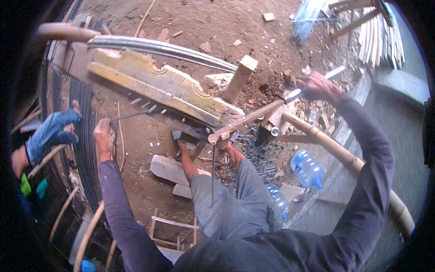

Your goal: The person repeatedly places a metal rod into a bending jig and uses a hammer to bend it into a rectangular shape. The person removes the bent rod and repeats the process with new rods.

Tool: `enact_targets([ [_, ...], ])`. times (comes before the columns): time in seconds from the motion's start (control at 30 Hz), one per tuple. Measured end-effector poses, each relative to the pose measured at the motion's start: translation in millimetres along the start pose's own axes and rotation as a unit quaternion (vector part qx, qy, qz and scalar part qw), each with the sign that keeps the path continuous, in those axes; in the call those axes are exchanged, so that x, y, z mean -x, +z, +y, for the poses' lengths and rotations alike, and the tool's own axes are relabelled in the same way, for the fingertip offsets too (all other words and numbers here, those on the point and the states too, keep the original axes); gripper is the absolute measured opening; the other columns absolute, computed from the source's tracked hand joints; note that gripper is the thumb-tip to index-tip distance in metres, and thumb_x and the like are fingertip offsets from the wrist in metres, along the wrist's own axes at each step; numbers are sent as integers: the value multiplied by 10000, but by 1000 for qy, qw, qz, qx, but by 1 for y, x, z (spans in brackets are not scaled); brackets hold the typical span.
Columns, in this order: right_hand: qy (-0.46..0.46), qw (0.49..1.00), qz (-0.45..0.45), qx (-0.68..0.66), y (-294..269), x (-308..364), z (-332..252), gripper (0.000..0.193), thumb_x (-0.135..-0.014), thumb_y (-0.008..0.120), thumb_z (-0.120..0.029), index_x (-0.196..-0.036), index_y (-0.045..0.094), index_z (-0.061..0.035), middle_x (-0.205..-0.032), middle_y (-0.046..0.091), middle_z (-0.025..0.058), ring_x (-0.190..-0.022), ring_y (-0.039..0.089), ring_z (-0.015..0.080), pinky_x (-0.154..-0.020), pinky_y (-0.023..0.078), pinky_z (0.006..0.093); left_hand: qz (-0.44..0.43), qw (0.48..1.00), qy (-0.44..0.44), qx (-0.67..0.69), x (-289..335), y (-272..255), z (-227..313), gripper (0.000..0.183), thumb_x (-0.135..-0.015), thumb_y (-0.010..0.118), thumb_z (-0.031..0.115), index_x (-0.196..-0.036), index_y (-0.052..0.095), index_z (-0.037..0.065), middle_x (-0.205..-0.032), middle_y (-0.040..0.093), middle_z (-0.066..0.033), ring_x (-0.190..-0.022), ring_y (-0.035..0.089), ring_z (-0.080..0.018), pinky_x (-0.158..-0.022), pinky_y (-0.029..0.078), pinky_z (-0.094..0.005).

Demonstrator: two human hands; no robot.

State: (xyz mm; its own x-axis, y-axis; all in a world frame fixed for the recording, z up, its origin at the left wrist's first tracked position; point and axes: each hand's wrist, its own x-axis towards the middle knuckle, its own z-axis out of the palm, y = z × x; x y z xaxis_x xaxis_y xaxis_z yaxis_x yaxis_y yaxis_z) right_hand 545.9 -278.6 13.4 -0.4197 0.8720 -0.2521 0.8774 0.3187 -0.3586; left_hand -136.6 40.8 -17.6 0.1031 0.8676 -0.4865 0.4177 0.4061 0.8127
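My left hand (105, 136) is closed around one end of a thin dark metal rod (131, 116), which runs right along the near side of a yellow carved block (158, 84). My right hand (317, 87) grips a long lever (253, 119), dusty brown along most of its length, with a shiny metal pipe (336, 72) reaching past my fist. The lever's near end lies at the block's right corner. From there a thin straight rod (214, 172) points back toward me; whether it joins the rod in my left hand is hidden.
Another person's blue-gloved hand (54, 131) is at the left, near a bundle of dark rods (84, 136). Bent metal pieces (258, 158) lie on the ground. Blue plastic bottles (307, 168) and a bamboo pole (335, 147) are to the right. A wooden post (240, 79) stands beyond the block.
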Motion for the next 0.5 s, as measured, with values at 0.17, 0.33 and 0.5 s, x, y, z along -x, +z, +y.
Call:
enact_targets([
  [0.17, 69, 997, 17, -4, -11, 11, -43, 142, -721, 704, -20, -770, 584, -76, -649, 584, 59, -520, 593, 252, -456, 454, 385, 3, 999, 35, 26, 0, 0, -10, 182, -1009, 615, 253, -875, 587, 132, -610, 363, 107, -478, 331, 7, -399, 223, -197],
  [0.33, 130, 988, -56, -60, -2, 40, -67, 93, -726, 706, -40, -781, 633, -59, -625, 639, 118, -553, 643, 308, -508, 499, 424, 8, 998, 43, 37, -10, 9, -6, 215, -1000, 639, 280, -860, 592, 124, -587, 354, 119, -450, 304, 5, -390, 196, -205],
  [0.5, 125, 990, -34, -60, 21, 57, -75, 137, -717, 696, -37, -714, 561, -50, -587, 589, 142, -541, 616, 353, -512, 478, 449, 12, 997, 31, 70, -11, 12, -1, 228, -992, 654, 295, -867, 611, 109, -569, 339, 129, -429, 283, 5, -386, 184, -210],
])
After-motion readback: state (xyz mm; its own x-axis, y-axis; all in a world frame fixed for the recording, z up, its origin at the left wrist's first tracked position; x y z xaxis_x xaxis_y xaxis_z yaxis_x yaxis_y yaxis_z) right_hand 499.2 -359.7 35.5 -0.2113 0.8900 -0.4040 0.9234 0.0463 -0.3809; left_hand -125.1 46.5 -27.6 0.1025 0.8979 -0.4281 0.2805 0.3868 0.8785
